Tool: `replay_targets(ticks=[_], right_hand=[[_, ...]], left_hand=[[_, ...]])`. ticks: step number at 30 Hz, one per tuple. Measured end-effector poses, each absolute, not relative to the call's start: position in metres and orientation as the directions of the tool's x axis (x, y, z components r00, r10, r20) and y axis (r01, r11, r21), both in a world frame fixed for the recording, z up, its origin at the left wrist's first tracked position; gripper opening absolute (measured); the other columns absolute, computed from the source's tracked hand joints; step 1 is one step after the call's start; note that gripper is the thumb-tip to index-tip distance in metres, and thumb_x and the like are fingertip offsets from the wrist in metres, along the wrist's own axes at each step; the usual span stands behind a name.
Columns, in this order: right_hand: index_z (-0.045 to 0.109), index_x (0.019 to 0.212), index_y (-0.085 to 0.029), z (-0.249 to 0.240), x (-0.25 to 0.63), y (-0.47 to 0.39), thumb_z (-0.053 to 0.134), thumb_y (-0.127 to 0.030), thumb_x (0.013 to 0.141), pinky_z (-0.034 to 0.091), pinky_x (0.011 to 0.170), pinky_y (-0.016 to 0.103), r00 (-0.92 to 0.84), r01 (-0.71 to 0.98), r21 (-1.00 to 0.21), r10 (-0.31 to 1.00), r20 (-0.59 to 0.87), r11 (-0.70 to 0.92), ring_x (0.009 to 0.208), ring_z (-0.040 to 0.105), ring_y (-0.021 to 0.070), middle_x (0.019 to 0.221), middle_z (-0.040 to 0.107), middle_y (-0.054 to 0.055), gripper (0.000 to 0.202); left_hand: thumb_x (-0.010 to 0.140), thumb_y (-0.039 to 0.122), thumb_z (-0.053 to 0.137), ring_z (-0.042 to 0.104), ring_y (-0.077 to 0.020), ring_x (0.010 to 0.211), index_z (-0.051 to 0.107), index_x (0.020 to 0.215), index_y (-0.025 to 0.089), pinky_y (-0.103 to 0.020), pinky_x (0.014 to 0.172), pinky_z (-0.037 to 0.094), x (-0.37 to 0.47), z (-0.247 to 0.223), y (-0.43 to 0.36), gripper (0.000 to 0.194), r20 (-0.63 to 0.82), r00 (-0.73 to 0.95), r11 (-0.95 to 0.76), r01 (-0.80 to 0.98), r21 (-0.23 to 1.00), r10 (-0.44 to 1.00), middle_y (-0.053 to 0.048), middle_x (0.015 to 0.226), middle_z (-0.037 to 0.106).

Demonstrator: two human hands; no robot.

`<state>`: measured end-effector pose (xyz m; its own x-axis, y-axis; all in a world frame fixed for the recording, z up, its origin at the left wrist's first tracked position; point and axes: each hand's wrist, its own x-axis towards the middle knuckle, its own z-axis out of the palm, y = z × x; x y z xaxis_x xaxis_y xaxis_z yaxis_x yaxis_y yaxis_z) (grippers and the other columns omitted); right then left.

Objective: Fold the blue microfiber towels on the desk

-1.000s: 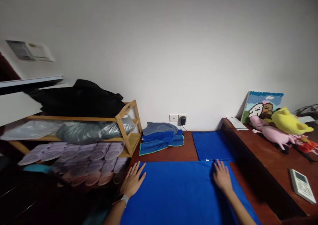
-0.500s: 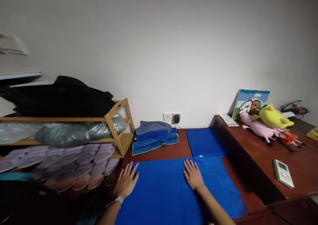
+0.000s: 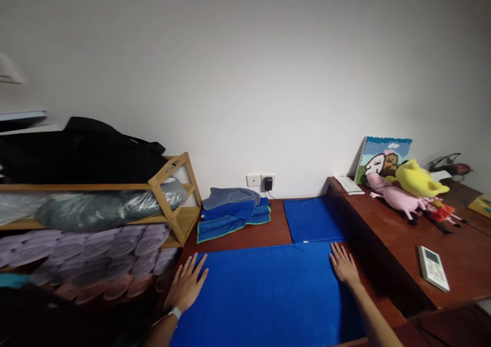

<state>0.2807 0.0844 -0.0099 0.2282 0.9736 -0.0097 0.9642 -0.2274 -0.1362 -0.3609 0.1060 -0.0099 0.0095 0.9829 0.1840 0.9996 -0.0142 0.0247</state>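
Observation:
A large blue cloth (image 3: 261, 291) lies spread flat on the reddish-brown wooden surface before me. My left hand (image 3: 186, 281) rests flat at its far left corner, fingers spread and holding nothing. At the far right corner, my right hand (image 3: 344, 265) lies with fingers stretched out over the cloth's edge. Behind, a folded blue cloth (image 3: 312, 220) touches or nearly touches the far edge of the spread one. To its left sits a loose pile of blue and grey cloths (image 3: 233, 209), one with green edging.
On the left stands a wooden rack (image 3: 176, 199) with slippers (image 3: 111, 242), bagged items and a black bag (image 3: 76, 153). A raised desk (image 3: 383, 224) at right holds plush toys (image 3: 416, 178), a picture (image 3: 385, 158) and a white remote (image 3: 433, 268). A black plug (image 3: 268, 183) sits in the wall socket.
My right hand has slid rightward across the spread cloth to its far right corner. The left hand stays at the left corner. The view has shifted slightly right.

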Motion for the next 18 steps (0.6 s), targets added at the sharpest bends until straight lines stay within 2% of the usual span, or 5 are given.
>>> replay_targets(ticks=[4, 7, 12, 15, 18], right_hand=[[0.041, 0.158, -0.021, 0.004, 0.249, 0.088, 0.024, -0.042, 0.097, 0.020, 0.126, 0.056, 0.186, 0.974, -0.153, 0.974, 0.126, -0.166, 0.154, 0.026, 0.0324, 0.164, 0.037, 0.007, 0.066], [0.040, 0.157, -0.013, 0.021, 0.178, 0.092, 0.023, -0.040, 0.101, 0.019, 0.127, 0.052, 0.048, 0.971, -0.237, 0.970, 0.240, 0.011, 0.154, 0.026, 0.0300, 0.163, 0.038, 0.010, 0.064], [0.029, 0.161, -0.026, 0.024, 0.042, 0.088, 0.027, -0.046, 0.106, 0.021, 0.128, 0.043, -0.342, 0.839, -0.375, 0.918, 0.201, 0.395, 0.155, 0.025, 0.0210, 0.166, 0.033, 0.001, 0.059], [0.026, 0.162, -0.030, 0.011, 0.016, 0.085, 0.029, -0.049, 0.107, 0.022, 0.128, 0.043, -0.420, 0.802, -0.395, 0.894, 0.159, 0.447, 0.155, 0.024, 0.0202, 0.166, 0.031, -0.002, 0.058], [0.026, 0.161, -0.031, 0.004, 0.043, 0.084, 0.029, -0.050, 0.106, 0.019, 0.129, 0.046, -0.369, 0.837, -0.382, 0.919, 0.137, 0.392, 0.156, 0.022, 0.0212, 0.167, 0.029, -0.002, 0.058]], left_hand=[[0.100, 0.051, 0.036, 0.031, -0.0255, 0.154, 0.039, 0.157, 0.028, -0.049, 0.126, 0.022, -0.359, -0.008, 0.105, 0.062, 0.177, 0.001, -0.005, 1.000, 0.018, 0.984, -0.007, 0.167, 0.034], [0.100, 0.051, 0.036, 0.031, -0.0257, 0.154, 0.039, 0.157, 0.028, -0.049, 0.126, 0.022, -0.358, -0.005, 0.104, 0.061, 0.172, 0.006, -0.009, 1.000, 0.018, 0.985, -0.008, 0.167, 0.033], [0.100, 0.051, 0.038, 0.032, -0.0256, 0.154, 0.041, 0.156, 0.029, -0.050, 0.126, 0.022, -0.361, -0.007, 0.104, 0.061, 0.186, 0.010, -0.017, 0.999, 0.037, 0.982, -0.007, 0.167, 0.035], [0.099, 0.052, 0.039, 0.032, -0.0258, 0.154, 0.041, 0.156, 0.029, -0.050, 0.126, 0.022, -0.364, -0.010, 0.106, 0.062, 0.186, 0.006, -0.015, 0.999, 0.043, 0.983, -0.006, 0.167, 0.035], [0.098, 0.053, 0.038, 0.031, -0.0260, 0.154, 0.040, 0.157, 0.029, -0.050, 0.126, 0.021, -0.365, -0.011, 0.107, 0.063, 0.181, 0.005, -0.012, 0.999, 0.037, 0.983, -0.006, 0.167, 0.034]])
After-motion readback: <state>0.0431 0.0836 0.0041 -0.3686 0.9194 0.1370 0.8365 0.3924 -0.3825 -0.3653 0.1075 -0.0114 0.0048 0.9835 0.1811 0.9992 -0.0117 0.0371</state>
